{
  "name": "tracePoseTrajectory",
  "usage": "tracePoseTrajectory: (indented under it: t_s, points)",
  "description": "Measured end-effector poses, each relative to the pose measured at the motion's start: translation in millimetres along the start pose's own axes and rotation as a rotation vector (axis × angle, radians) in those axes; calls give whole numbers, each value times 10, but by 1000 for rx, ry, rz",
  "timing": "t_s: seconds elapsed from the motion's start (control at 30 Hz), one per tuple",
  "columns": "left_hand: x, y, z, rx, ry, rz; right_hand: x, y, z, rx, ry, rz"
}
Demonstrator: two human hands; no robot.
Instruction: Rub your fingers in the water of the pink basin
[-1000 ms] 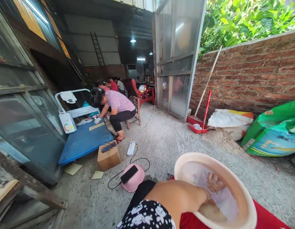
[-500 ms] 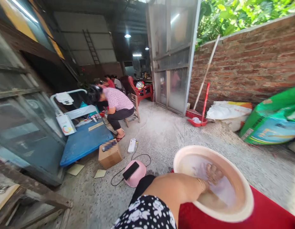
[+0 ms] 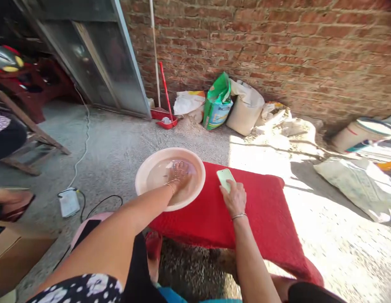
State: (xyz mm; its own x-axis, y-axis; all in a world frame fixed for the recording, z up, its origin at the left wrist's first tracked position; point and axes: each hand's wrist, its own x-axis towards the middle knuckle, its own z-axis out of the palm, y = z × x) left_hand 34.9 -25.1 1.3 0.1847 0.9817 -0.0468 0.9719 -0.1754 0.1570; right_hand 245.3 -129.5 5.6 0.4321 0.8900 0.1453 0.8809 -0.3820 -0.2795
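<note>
A brick wall (image 3: 277,50) backs the concrete floor (image 3: 113,143) and your red-covered counter (image 3: 261,210). Your left hand (image 3: 180,174) lies loosely spread in the water of the pink basin (image 3: 144,170) at the counter's left end. Just right, your right hand (image 3: 235,198) presses a pale green pad (image 3: 224,177) flat, fingers curled over it.

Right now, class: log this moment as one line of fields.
left hand: in water of round pink plastic basin | right hand: on pale green flat block | surface: red cloth
</note>
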Motion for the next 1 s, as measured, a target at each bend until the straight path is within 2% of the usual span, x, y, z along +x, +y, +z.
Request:
tracePoseTrajectory:
  t_s: [0.1,0.2,0.27,0.33,0.5,0.57,0.63,0.83,0.9,1.0]
  points:
    - [107,-15,-11,36,44,100,-20,262,-75,-24,-4,135]
    - [108,-34,1,25,60,109,-2,703,-201,-35,79,369]
    - [100,-29,7,33,60,102,15,850,-246,-23,128,454]
    - [105,-24,7,47,46,101,6,786,-217,-3,151,411]
    - [131,-35,18,41,75,109,-152,117,58,35,66,26]
    - [128,-34,27,51,93,109,-197,-27,119,33,22,-34]
    - [121,-22,29,61,90,108,-200,19,113,20,14,15]
    - [100,14,-28,20,52,88,-111,614,-111,-15,84,360]
    - [93,6,-42,13,39,90,-144,603,-137,4,101,350]
    - [83,-18,-39,18,56,115,-270,317,-66,34,95,167]
